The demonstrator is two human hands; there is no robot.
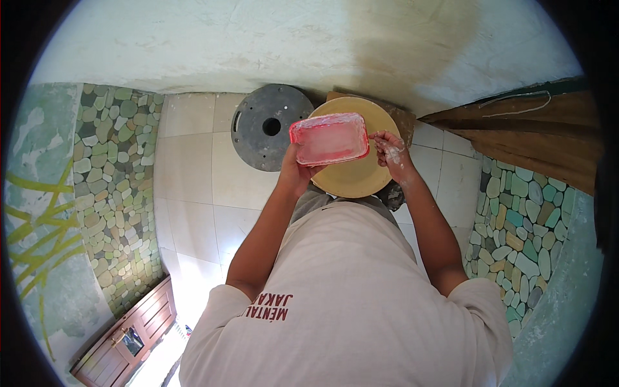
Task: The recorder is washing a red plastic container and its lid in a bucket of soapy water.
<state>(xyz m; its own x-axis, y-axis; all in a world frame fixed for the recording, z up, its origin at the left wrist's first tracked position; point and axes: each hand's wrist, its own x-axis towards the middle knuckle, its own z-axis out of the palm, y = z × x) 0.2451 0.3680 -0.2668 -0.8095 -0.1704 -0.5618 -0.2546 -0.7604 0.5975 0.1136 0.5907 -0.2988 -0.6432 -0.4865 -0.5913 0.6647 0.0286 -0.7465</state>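
A red rectangular plastic container (pixel 330 140), coated inside with whitish residue, is held up in front of me. My left hand (pixel 296 169) grips its near left corner, fingers running underneath. Close to its right edge is my right hand (pixel 392 155), smeared with white, its fingers curled together. Whether they pinch the rim or some small thing, I cannot make out. Beneath both hands lies a wide round yellow basin (pixel 351 184), partly covered by the container.
A dark grey round stool (pixel 255 138) with a hole in its centre stands left of the basin. A brown board (pixel 405 122) shows behind the basin. The pale wall (pixel 258 45) rises just beyond. Wooden planks (pixel 529 132) lean at the right; a wooden door (pixel 129 335) is lower left.
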